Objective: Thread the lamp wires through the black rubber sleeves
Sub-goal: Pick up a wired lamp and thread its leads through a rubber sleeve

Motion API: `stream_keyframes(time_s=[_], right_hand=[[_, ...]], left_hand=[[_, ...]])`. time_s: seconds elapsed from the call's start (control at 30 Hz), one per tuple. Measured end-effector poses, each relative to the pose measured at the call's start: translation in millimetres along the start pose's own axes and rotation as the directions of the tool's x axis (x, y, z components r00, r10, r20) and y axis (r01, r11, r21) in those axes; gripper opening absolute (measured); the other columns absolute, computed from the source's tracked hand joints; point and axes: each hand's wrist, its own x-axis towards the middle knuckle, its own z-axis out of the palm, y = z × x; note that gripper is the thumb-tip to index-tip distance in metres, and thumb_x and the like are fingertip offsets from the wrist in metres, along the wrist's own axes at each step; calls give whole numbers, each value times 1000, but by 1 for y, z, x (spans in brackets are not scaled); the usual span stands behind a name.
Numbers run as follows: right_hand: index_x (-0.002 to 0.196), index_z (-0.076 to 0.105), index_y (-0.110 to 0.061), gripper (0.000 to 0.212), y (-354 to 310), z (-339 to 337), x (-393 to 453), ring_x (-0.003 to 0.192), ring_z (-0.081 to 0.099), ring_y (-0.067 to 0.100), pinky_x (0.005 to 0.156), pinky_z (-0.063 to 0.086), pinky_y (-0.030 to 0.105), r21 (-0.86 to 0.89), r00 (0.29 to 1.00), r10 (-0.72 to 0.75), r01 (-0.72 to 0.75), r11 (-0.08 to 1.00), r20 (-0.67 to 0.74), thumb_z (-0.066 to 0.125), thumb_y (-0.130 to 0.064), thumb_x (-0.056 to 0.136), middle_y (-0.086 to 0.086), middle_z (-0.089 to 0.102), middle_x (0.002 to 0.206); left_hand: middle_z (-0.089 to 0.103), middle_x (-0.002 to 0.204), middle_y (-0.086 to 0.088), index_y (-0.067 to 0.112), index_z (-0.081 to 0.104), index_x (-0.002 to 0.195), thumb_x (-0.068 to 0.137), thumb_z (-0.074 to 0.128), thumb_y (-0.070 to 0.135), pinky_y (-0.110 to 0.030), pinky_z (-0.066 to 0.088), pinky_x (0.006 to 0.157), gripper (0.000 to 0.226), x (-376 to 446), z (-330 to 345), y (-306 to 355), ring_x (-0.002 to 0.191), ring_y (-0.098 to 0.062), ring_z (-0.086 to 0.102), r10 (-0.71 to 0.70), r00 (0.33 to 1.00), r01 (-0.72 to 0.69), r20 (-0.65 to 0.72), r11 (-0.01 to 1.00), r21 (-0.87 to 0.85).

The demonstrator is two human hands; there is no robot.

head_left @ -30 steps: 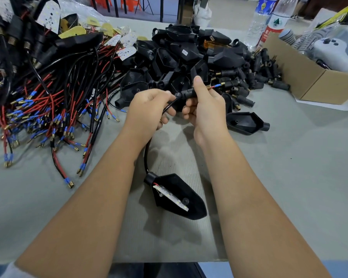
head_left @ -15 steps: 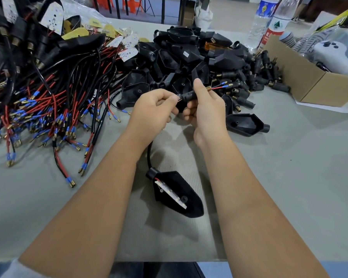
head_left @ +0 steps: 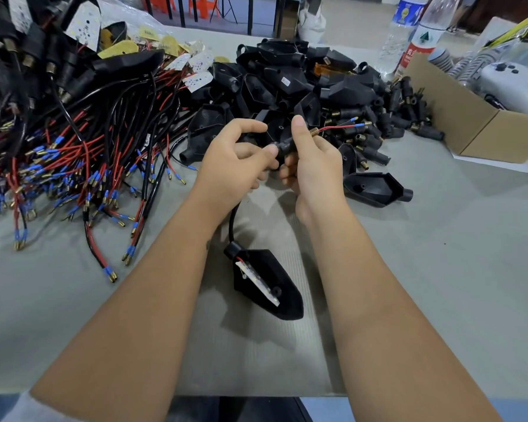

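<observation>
bare table [head_left: 439,284] right, wire heap [head_left: 58,153] left, housings pile [head_left: 287,86] ahead

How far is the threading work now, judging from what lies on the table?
In hand: the right hand holds a black rubber sleeve, and red wire ends already stick out past its brass tip. The left hand pinches the cable leading to the lamp housing. Left: a big pile of wires and loose sleeves. Which are finished, I cannot tell.

Sleeve [head_left: 282,146]: black rubber, held above the table, tilted, brass threaded end up-right. Wires [head_left: 340,127]: red and black, blue-tipped, protruding from that end. Black cable runs down to the lamp housing [head_left: 267,284] lying on the table.
</observation>
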Motion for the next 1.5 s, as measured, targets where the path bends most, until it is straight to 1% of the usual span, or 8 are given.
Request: stream_keyframes(time_s=[0.17, 0.57, 0.7, 0.83, 1.0, 1.17, 1.37, 1.5], right_hand=[[72, 51, -14, 36, -2, -2, 2, 44, 49, 12, 45, 42, 25, 70, 992, -23, 32, 997, -123, 61, -39, 96, -2, 49, 52], [70, 44, -14, 42, 2, 1, -2, 44, 45, 13, 47, 40, 25, -60, 999, -46, 45, 997, -18, 60, -43, 96, -2, 47, 49], [71, 46, -14, 39, -2, -1, -1, 44, 46, 11, 47, 41, 25, 22, 990, -66, 69, 997, -123, 58, -41, 97, -5, 46, 47], [69, 44, -15, 40, -6, -5, 0, 45, 44, 12, 46, 40, 26, 106, 980, -49, 70, 992, -191, 57, -40, 98, -4, 44, 49], [71, 46, -17, 36, -4, -1, -3, 46, 38, 11, 43, 36, 21, -12, 994, -46, 45, 999, -96, 61, -40, 95, -4, 40, 53], [65, 48, -21, 38, 0, 4, -5, 62, 42, 15, 63, 39, 32, -208, 997, -76, 70, 976, -20, 62, -41, 94, -5, 44, 59], [71, 50, -18, 36, -4, 2, -4, 51, 46, 10, 52, 41, 23, -87, 987, -98, 88, 992, -126, 57, -42, 97, -5, 47, 55], [75, 50, -15, 35, -9, -3, -1, 44, 47, 9, 45, 41, 21, 69, 971, -72, 90, 994, -229, 54, -40, 100, -6, 49, 50]], left_hand=[[73, 72, -4, 20, 59, 106, 95, 52, 16, -24, 50, 50, 14, 4, -3, 5, 56, -14, 61, -188, 982, 188, 8, 976, -114], [74, 74, -3, 18, 61, 103, 91, 64, 2, -21, 51, 55, 20, 1, -4, 2, 59, -10, 62, -57, 996, 68, 72, 985, -158], [68, 70, -6, 9, 65, 93, 94, 60, 8, -19, 46, 50, 4, 0, -1, 5, 55, -10, 58, -153, 981, 160, 122, 986, -49], [64, 62, -3, 3, 69, 88, 94, 60, 8, -16, 44, 49, 12, 0, 0, 6, 52, -9, 55, -166, 971, 158, 175, 986, 55], [62, 61, -4, -3, 70, 94, 94, 60, 8, -18, 45, 51, 14, -1, -1, 2, 52, -11, 53, -125, 979, 117, 163, 991, 58], [61, 56, 0, 8, 67, 80, 96, 58, 8, -18, 46, 51, 18, 0, -2, 1, 50, -10, 53, -114, 981, 99, 155, 990, 102], [64, 60, -4, 5, 71, 87, 98, 53, 17, -19, 47, 55, 25, 1, -3, 2, 53, -12, 55, -191, 969, 206, 159, 975, -85], [68, 63, -3, 10, 73, 82, 96, 51, 14, -20, 49, 62, 26, 1, -6, 2, 59, -12, 63, -205, 967, 214, 149, 976, -45]])
